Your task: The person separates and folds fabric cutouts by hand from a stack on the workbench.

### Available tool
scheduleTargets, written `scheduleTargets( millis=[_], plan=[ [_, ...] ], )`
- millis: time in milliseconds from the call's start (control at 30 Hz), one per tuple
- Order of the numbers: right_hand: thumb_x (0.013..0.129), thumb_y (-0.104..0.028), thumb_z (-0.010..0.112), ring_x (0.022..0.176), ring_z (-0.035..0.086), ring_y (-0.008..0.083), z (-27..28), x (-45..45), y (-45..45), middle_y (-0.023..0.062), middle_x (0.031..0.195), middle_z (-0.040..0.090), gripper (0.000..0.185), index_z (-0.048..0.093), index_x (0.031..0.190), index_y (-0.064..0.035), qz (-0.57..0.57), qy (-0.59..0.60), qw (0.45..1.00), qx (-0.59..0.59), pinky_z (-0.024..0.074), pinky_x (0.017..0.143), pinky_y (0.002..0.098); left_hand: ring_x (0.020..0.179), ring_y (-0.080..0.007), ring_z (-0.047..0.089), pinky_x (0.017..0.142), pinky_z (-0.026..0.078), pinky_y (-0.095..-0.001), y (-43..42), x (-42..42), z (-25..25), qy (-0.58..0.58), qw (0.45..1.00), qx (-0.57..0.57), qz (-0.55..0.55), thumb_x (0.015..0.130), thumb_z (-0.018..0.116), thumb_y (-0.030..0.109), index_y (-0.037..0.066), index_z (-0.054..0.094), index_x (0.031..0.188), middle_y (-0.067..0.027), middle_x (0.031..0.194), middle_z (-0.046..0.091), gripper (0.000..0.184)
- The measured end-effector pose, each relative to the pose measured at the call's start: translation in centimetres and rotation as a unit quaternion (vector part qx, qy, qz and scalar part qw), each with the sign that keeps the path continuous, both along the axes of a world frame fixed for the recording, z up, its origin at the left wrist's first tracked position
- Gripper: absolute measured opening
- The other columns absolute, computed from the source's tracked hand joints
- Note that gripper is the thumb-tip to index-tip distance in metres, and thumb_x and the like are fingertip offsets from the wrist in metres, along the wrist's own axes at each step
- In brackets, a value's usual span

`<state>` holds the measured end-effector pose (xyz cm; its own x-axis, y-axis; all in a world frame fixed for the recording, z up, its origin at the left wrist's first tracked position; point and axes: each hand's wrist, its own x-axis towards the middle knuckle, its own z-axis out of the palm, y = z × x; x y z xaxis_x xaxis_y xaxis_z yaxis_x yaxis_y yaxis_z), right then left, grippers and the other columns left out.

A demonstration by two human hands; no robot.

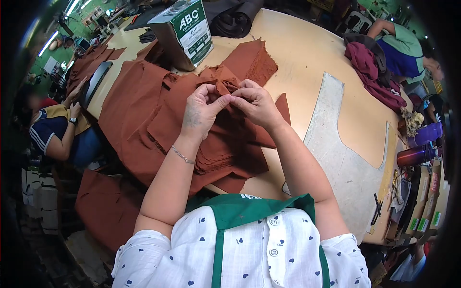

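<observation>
Both of my hands meet over a pile of rust-brown fabric [139,110] on the table. My left hand [202,109] has its fingers curled and pinches a gathered bit of the brown cloth [222,79]. Close against it, my right hand [254,102] pinches the same cloth, thumb and fingertips nearly touching those of the left. Stacked layers with frayed edges lie below my hands, and a folded frayed piece [257,60] extends behind them.
A green and white can [194,36] stands behind the fabric. To the right lie a grey pattern sheet [336,144], maroon cloth [367,72] and a dark tumbler [414,155]. People are at the left and upper right. Dark rolled material [233,19] lies at the back.
</observation>
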<state>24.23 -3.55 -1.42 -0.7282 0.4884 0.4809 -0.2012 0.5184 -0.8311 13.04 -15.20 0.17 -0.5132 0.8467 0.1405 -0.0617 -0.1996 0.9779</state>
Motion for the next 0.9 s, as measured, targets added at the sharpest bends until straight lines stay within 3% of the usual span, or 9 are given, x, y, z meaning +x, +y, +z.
scheduleTargets(
  millis=[333, 400, 533, 567, 633, 700, 800, 833, 900],
  plan=[
    [0.073, -0.01, 0.06, 0.074, 0.054, 0.0282, -1.0, -1.7, 1.1, 0.012, 0.074, 0.051, 0.008, 0.061, 0.069, -0.0031, -0.18, 0.047, 0.965, 0.186, 0.0448, 0.066, 0.0375, 0.068, -0.0041, 0.046, 0.064, 0.039, -0.0166, -5.7, -0.7, 2.0, -0.012, 1.0, 0.012, 0.011, 0.073, 0.061, -0.005, 0.003, 0.051, 0.095, 0.0028, 0.073, 0.048, 0.025],
    [0.074, -0.011, 0.061, 0.073, 0.054, 0.0278, -3.6, -1.8, 5.5, 0.0118, 0.074, 0.051, 0.009, 0.061, 0.07, -0.0029, -0.293, 0.021, 0.94, 0.171, 0.0448, 0.066, 0.0369, 0.073, -0.0046, 0.047, 0.068, 0.039, -0.0173, -8.7, -1.9, 3.4, 0.052, 0.994, 0.044, 0.084, 0.073, 0.06, -0.005, 0.004, 0.051, 0.096, 0.0019, 0.079, 0.048, 0.026],
    [0.075, -0.013, 0.06, 0.068, 0.053, 0.0245, -1.7, -0.3, 6.0, 0.01, 0.071, 0.053, 0.012, 0.062, 0.072, -0.0015, -0.25, 0.001, 0.965, 0.074, 0.0443, 0.063, 0.0323, 0.078, -0.0058, 0.048, 0.073, 0.038, -0.0168, -13.9, -5.7, 3.0, 0.0, 0.966, 0.033, 0.257, 0.072, 0.059, -0.004, 0.003, 0.051, 0.095, 0.0001, 0.086, 0.051, 0.025],
    [0.075, -0.013, 0.06, 0.067, 0.053, 0.0236, -1.3, -0.3, 5.7, 0.0098, 0.071, 0.053, 0.012, 0.062, 0.072, -0.0014, -0.24, 0.006, 0.97, 0.047, 0.0441, 0.063, 0.0314, 0.081, -0.0068, 0.049, 0.073, 0.04, -0.0194, -15.3, -7.3, 1.1, 0.036, 0.959, -0.002, 0.28, 0.072, 0.059, -0.003, 0.003, 0.052, 0.092, -0.0008, 0.087, 0.053, 0.022],
    [0.074, -0.013, 0.061, 0.067, 0.052, 0.0205, -0.4, -0.3, 4.8, 0.0088, 0.07, 0.053, 0.012, 0.063, 0.073, -0.0012, -0.215, 0.035, 0.976, -0.008, 0.0433, 0.062, 0.0286, 0.08, -0.0073, 0.05, 0.07, 0.042, -0.0218, -16.2, -7.5, -0.5, 0.165, 0.922, -0.213, 0.279, 0.073, 0.059, -0.002, 0.004, 0.053, 0.09, -0.002, 0.086, 0.053, 0.019],
    [0.075, -0.013, 0.061, 0.068, 0.053, 0.0209, 1.0, -0.3, 3.4, 0.0091, 0.069, 0.052, 0.012, 0.063, 0.073, -0.0013, -0.147, 0.064, 0.987, -0.006, 0.0435, 0.062, 0.0291, 0.074, -0.01, 0.052, 0.061, 0.044, -0.0251, -15.9, -7.2, -1.5, 0.318, 0.834, -0.351, 0.282, 0.073, 0.06, 0.0, 0.005, 0.055, 0.087, -0.0053, 0.081, 0.054, 0.015],
    [0.075, -0.013, 0.061, 0.07, 0.054, 0.0223, 3.2, 0.2, 0.1, 0.0099, 0.071, 0.052, 0.012, 0.064, 0.075, -0.0018, -0.01, 0.016, 1.0, 0.01, 0.0442, 0.063, 0.0304, 0.068, -0.0136, 0.052, 0.057, 0.043, -0.0252, -11.8, -3.9, 1.2, 0.607, 0.683, -0.09, 0.396, 0.073, 0.061, 0.002, 0.003, 0.055, 0.088, -0.007, 0.077, 0.052, 0.016],
    [0.076, -0.018, 0.062, 0.071, 0.054, 0.0234, 3.0, 0.1, -0.9, 0.0105, 0.073, 0.052, 0.015, 0.064, 0.076, -0.003, -0.008, 0.042, 0.994, 0.096, 0.0446, 0.064, 0.0317, 0.07, -0.0158, 0.052, 0.06, 0.044, -0.0264, -10.2, -2.5, 2.5, 0.59, 0.726, -0.044, 0.351, 0.074, 0.061, 0.003, 0.003, 0.055, 0.088, -0.0075, 0.079, 0.051, 0.015],
    [0.079, -0.025, 0.061, 0.073, 0.054, 0.0226, 3.1, 0.2, -1.9, 0.0102, 0.075, 0.052, 0.023, 0.065, 0.08, -0.0031, 0.034, 0.006, 0.998, 0.049, 0.0439, 0.066, 0.031, 0.075, -0.0189, 0.052, 0.066, 0.044, -0.029, -7.6, -0.2, 3.8, 0.52, 0.815, 0.005, 0.256, 0.074, 0.063, 0.006, 0.003, 0.055, 0.091, -0.009, 0.086, 0.05, 0.019]
  ],
)
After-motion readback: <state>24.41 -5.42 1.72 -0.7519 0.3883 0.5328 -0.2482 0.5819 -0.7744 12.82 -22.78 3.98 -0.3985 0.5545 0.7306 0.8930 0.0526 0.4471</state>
